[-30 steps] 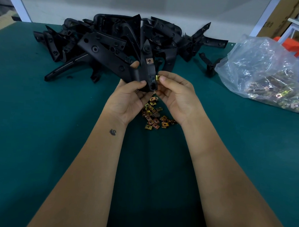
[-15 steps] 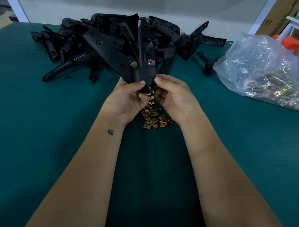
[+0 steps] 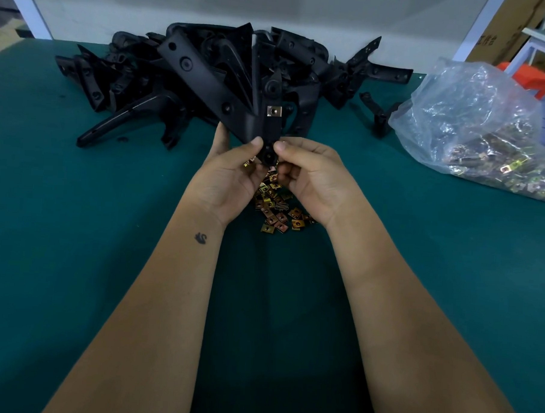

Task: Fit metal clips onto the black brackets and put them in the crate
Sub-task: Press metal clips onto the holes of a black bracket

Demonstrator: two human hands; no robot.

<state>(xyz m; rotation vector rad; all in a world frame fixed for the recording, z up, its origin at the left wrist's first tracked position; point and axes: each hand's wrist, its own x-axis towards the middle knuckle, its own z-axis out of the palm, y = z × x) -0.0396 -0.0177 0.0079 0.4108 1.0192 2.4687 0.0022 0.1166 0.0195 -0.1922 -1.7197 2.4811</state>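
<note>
Both hands hold one black bracket (image 3: 226, 92) upright above the table's middle. My left hand (image 3: 232, 176) grips its lower end, thumb on the front face. My right hand (image 3: 310, 173) pinches the same lower tip from the right, thumb against it. One metal clip (image 3: 274, 111) sits fitted on the bracket's face above my thumbs. Whether a second clip lies under my right thumb is hidden. A small heap of loose brass-coloured clips (image 3: 277, 206) lies on the green table under and between my hands.
A large pile of black brackets (image 3: 145, 76) fills the table's far side. A clear plastic bag of clips (image 3: 486, 137) lies at the right. The green table (image 3: 76, 229) stretches around. Cardboard boxes (image 3: 507, 29) and a red object stand beyond, far right.
The clip seen pinched at my right fingertips a second ago is out of sight now, with my thumb pressed on the bracket's lower tip. The bracket has tilted slightly more upright.
</note>
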